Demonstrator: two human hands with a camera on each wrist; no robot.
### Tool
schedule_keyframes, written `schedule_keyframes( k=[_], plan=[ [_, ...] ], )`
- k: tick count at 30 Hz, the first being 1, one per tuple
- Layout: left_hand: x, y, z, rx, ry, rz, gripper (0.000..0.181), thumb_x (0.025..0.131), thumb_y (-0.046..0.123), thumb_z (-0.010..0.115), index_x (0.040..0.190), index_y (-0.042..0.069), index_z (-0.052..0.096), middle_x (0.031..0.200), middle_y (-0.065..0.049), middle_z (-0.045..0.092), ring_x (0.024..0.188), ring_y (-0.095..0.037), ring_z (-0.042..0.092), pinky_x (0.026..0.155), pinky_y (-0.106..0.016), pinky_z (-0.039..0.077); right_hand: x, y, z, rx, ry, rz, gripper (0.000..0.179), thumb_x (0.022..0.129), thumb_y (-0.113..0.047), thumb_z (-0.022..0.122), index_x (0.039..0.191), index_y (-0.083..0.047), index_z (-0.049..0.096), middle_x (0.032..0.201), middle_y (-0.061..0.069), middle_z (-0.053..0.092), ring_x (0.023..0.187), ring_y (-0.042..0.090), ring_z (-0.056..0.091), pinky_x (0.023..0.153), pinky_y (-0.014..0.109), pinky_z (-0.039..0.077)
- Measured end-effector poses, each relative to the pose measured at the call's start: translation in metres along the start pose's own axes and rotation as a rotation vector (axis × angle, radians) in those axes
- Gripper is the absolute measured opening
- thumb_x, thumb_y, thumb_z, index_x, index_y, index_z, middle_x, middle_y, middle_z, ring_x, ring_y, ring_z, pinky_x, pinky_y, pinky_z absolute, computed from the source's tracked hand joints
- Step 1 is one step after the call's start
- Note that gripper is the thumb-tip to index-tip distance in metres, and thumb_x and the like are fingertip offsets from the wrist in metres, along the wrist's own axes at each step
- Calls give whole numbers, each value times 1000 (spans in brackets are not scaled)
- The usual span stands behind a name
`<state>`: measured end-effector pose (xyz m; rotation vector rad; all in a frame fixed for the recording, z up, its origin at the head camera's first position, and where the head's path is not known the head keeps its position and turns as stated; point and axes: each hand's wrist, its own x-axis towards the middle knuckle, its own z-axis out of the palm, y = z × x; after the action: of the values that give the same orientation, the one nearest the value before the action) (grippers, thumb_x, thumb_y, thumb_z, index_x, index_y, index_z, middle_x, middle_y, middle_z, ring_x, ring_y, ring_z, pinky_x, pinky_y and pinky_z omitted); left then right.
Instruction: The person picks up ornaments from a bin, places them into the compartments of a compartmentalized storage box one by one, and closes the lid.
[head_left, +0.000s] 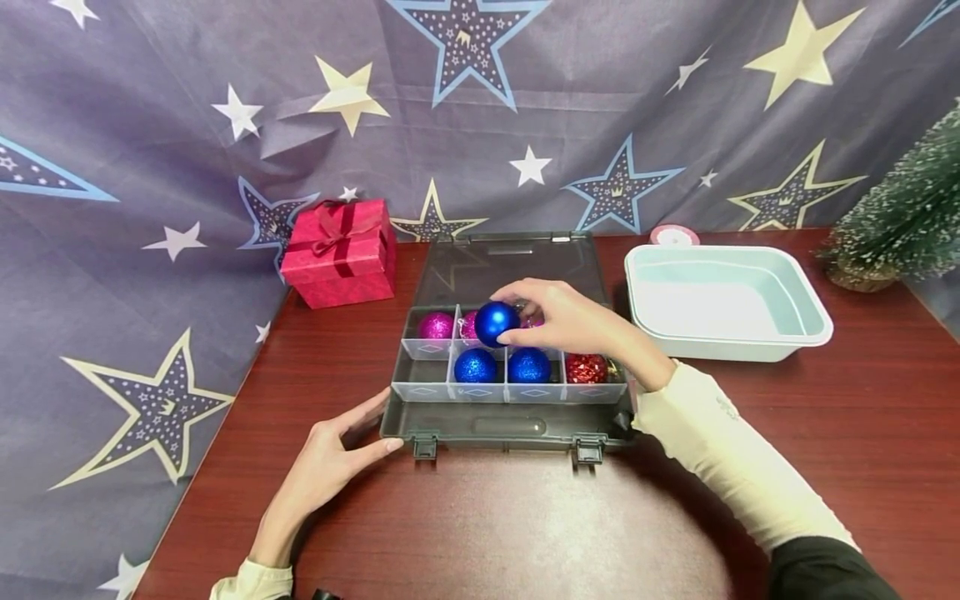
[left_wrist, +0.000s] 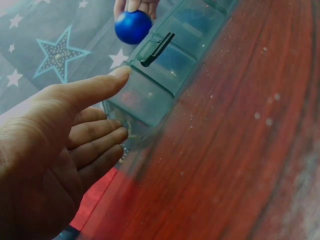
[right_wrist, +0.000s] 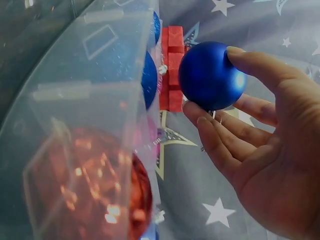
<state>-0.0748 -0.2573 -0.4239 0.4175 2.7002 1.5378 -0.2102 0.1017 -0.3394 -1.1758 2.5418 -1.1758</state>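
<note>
My right hand [head_left: 558, 317] holds a smooth blue bauble [head_left: 495, 323] between thumb and fingertips, above the divided tray of a dark see-through case [head_left: 510, 427]. In the right wrist view the bauble's metal cap points down toward the fingers. Two glittery blue baubles [head_left: 475, 366] and a red one [head_left: 586, 368] sit in the front row of compartments. Behind them lies a magenta bauble [head_left: 435, 326]; other magenta ones are partly hidden by the right hand. My left hand [head_left: 322, 458] touches the case's front left corner, fingers nearly straight along its side and thumb at the front edge.
The case's lid [head_left: 517, 271] lies back toward the starry cloth. A red gift box [head_left: 337, 254] stands back left. At the right are a pale blue basin [head_left: 727, 346], a ribbon roll [head_left: 674, 236] and a small frosted tree [head_left: 900, 200]. Two latches [head_left: 425, 447] stick out in front.
</note>
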Motion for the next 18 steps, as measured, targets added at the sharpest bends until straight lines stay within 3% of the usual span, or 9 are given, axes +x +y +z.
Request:
schedule_keyframes(
  k=[18],
  plan=[
    [0, -1, 0, 5, -5, -5, 67, 89, 26, 85, 150, 23, 58, 137, 2, 66, 128, -15, 60, 102, -18, 45, 35, -13, 34, -41, -88, -54, 54, 93, -31, 80, 136, -4, 63, 124, 13, 67, 98, 18, 68, 89, 29, 57]
  ],
)
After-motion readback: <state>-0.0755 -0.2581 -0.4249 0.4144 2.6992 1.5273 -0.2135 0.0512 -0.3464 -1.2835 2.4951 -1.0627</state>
